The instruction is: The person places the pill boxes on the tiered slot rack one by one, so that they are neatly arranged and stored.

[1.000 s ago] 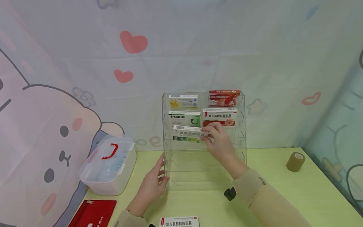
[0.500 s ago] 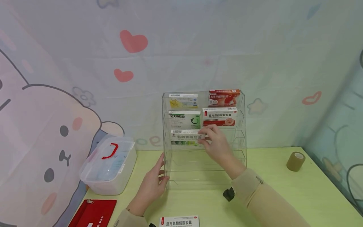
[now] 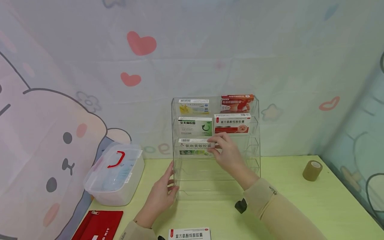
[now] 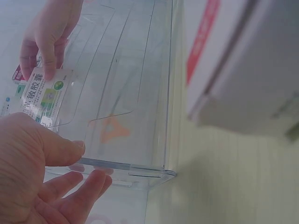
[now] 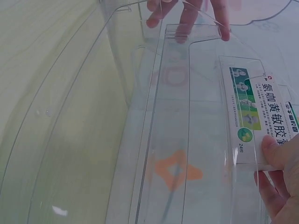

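Note:
A clear tiered display rack (image 3: 207,170) stands on the table. My right hand (image 3: 226,151) pinches the right end of a white-and-green medicine box (image 3: 192,146), thumb in front. That box sits in the left part of the third tier, behind the clear front lip in the right wrist view. My left hand (image 3: 160,196) grips the rack's left side edge, thumb on one face and fingers on the other in the left wrist view. Above are a green-and-white box (image 3: 195,126), a red-and-white box (image 3: 232,124), a yellow-and-white box (image 3: 194,107) and a red box (image 3: 237,104).
Another white medicine box (image 3: 189,234) lies at the front edge of the view. A lidded clear bin (image 3: 115,176) with a red handle and a red pouch (image 3: 100,225) are at left. A brown tape roll (image 3: 312,171) stands at right. A printed curtain hangs behind.
My right hand has lowered the white-and-green box into the third tier and shifted it slightly left, and its tilt is gone. The left hand stays on the rack's side.

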Action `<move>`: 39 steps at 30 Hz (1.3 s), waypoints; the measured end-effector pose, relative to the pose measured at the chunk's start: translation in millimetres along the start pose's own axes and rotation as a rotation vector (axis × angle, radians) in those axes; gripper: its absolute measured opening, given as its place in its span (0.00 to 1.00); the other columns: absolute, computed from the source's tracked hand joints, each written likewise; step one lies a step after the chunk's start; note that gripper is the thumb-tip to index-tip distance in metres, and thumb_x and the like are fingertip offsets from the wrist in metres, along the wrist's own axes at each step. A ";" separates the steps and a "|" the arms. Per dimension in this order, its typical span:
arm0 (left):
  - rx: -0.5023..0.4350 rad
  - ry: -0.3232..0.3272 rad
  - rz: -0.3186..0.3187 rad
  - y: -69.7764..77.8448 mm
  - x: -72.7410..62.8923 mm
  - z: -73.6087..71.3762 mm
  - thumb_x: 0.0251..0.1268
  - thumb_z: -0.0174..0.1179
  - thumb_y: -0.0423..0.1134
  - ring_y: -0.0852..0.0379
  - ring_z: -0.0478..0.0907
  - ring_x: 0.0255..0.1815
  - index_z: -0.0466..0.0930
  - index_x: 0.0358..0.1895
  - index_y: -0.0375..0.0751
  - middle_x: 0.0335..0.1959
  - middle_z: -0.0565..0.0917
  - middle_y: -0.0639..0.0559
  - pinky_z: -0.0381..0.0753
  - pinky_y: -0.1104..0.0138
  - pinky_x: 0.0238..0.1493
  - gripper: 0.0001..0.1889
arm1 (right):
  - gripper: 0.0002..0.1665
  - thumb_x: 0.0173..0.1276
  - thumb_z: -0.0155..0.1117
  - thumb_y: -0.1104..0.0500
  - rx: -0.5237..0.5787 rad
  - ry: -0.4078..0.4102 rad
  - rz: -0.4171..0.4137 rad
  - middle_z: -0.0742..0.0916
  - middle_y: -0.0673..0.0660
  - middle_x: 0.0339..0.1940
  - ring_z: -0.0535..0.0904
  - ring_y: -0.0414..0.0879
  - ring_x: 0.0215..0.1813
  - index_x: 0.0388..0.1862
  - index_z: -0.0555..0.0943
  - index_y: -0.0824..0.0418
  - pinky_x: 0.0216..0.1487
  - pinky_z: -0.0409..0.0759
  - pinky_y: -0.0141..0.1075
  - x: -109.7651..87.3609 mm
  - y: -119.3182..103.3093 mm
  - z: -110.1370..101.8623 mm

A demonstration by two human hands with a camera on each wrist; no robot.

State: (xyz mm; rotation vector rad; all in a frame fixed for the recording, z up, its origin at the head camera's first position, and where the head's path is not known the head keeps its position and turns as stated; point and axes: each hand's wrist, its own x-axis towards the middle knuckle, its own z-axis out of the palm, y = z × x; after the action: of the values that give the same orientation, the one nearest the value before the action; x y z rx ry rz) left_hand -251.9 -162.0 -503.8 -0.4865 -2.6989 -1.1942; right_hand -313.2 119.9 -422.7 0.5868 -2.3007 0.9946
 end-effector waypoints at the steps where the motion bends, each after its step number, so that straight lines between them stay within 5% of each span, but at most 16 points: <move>1: -0.001 -0.001 -0.002 -0.1 -0.1 -0.1 0.73 0.68 0.25 0.39 0.90 0.64 0.45 0.93 0.49 0.80 0.77 0.35 0.95 0.59 0.60 0.53 | 0.19 0.66 0.83 0.64 -0.002 0.000 0.000 0.84 0.57 0.57 0.91 0.52 0.55 0.54 0.89 0.61 0.57 0.96 0.41 0.0 -0.3 0.0; 11: -0.009 -0.008 -0.002 -0.4 -1.0 0.4 0.74 0.67 0.25 0.38 0.89 0.64 0.45 0.93 0.49 0.80 0.76 0.33 0.95 0.59 0.61 0.52 | 0.18 0.67 0.82 0.65 0.006 0.035 -0.047 0.84 0.58 0.60 0.87 0.54 0.60 0.55 0.88 0.62 0.58 0.95 0.40 -2.4 2.7 2.8; 19: -0.019 -0.014 -0.010 -0.6 -0.1 0.3 0.74 0.67 0.26 0.39 0.89 0.65 0.44 0.93 0.51 0.81 0.75 0.34 0.94 0.59 0.62 0.53 | 0.20 0.66 0.83 0.65 0.003 0.117 -0.104 0.86 0.62 0.63 0.85 0.56 0.63 0.56 0.88 0.63 0.58 0.95 0.50 -9.3 9.1 6.4; 29: -0.015 -0.008 0.010 -1.5 -0.2 -0.5 0.74 0.67 0.25 0.38 0.89 0.64 0.44 0.93 0.50 0.80 0.75 0.33 0.94 0.58 0.61 0.53 | 0.21 0.66 0.84 0.63 -0.025 0.197 -0.175 0.87 0.60 0.54 0.86 0.52 0.55 0.56 0.88 0.63 0.53 0.95 0.48 -22.8 6.4 3.3; 39: -0.025 -0.019 -0.002 -1.6 0.4 -0.5 0.75 0.67 0.26 0.37 0.88 0.66 0.44 0.93 0.50 0.81 0.74 0.33 0.94 0.58 0.62 0.53 | 0.29 0.63 0.84 0.64 0.060 0.124 -0.262 0.91 0.62 0.55 0.89 0.53 0.52 0.62 0.85 0.68 0.54 0.95 0.44 -44.2 6.1 8.5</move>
State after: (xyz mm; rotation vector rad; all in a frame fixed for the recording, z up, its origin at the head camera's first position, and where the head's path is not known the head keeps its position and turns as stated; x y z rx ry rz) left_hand -252.8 -163.3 -504.5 -0.5020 -2.7038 -1.2319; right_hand -286.5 124.8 -459.0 0.8049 -2.0291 0.9476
